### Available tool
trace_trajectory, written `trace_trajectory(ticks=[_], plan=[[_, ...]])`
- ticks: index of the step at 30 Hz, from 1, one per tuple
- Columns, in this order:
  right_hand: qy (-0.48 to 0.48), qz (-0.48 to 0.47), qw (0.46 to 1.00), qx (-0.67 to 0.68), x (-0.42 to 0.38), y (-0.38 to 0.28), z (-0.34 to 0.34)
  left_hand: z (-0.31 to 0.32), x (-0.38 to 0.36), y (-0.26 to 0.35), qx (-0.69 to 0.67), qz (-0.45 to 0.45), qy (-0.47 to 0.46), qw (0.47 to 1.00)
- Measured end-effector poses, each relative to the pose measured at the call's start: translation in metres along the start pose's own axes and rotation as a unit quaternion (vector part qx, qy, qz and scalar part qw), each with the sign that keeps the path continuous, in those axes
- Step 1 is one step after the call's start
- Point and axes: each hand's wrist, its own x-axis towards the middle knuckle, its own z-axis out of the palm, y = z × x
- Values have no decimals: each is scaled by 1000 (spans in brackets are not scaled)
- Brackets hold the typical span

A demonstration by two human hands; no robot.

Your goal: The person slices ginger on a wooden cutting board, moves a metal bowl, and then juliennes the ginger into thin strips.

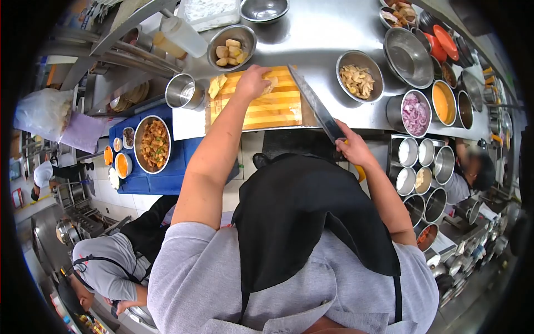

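Our left hand (pixel 253 82) pins a soft, crumbly pale piece (pixel 271 84) near the cutting board's (pixel 267 108) far edge w/ curled fingers; right hand (pixel 351 146) fist-grips the cleaver (pixel 316 106) handle.

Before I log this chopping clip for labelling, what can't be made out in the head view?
- Food under the left hand on the cutting board: covered by the fingers.
- Knife handle: hidden inside the right hand.
- Contents of the top bowl: cut off by the frame edge.
- Small containers at right: too small and warped by the fisheye lens.
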Motion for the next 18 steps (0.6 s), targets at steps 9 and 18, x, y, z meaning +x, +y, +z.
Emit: trace_trajectory(ticks=[9,18], plan=[[12,-7,1000,-23,-3,-3,4,-3,14,17,104,75,-119,985],[-27,-24,997,-68,7,-13,4,13,-41,18,2,-107,4,994]])
